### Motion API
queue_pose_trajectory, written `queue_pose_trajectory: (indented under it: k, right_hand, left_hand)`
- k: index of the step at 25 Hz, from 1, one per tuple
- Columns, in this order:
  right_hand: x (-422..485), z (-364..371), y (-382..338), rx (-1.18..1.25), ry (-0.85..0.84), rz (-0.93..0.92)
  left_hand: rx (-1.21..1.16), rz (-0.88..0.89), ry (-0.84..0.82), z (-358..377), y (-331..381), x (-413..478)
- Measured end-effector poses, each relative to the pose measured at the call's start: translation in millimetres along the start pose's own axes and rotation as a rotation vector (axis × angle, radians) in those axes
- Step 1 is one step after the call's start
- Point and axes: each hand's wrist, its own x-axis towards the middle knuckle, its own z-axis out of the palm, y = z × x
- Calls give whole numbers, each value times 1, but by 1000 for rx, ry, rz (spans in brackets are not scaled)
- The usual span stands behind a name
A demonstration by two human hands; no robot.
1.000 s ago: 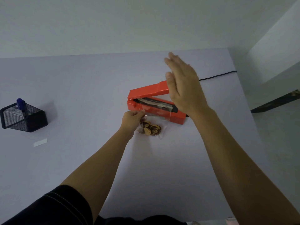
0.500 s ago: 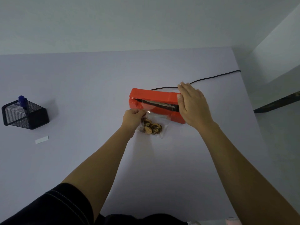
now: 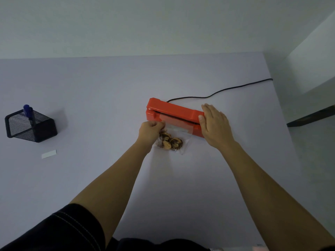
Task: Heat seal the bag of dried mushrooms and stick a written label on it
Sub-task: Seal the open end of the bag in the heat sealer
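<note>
A red heat sealer (image 3: 172, 109) lies in the middle of the table with its lid down. The top of a clear bag (image 3: 178, 128) is clamped in its jaw, and brown dried mushrooms (image 3: 170, 141) fill the bag's lower part on the table. My left hand (image 3: 151, 131) pinches the bag's left edge just below the sealer. With straight fingers, my right hand (image 3: 214, 125) presses flat on the sealer's right end. A blank white label strip (image 3: 49, 153) lies at the left.
A black mesh pen holder (image 3: 30, 126) with a blue pen (image 3: 28, 110) stands at the far left. The sealer's black cord (image 3: 226, 89) runs to the table's right rear edge. The table's right edge drops off beside my right arm.
My right hand came down from the air and pushed the sealer's lid from raised to fully down on the bag. My left hand kept its hold on the bag.
</note>
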Motion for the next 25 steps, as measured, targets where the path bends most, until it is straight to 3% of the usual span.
queue_pose_trajectory:
  k: [25]
  right_hand:
    - [3,6,2,-20,-27,7]
  left_hand:
    - [10,-16,-17,-4,-3,3]
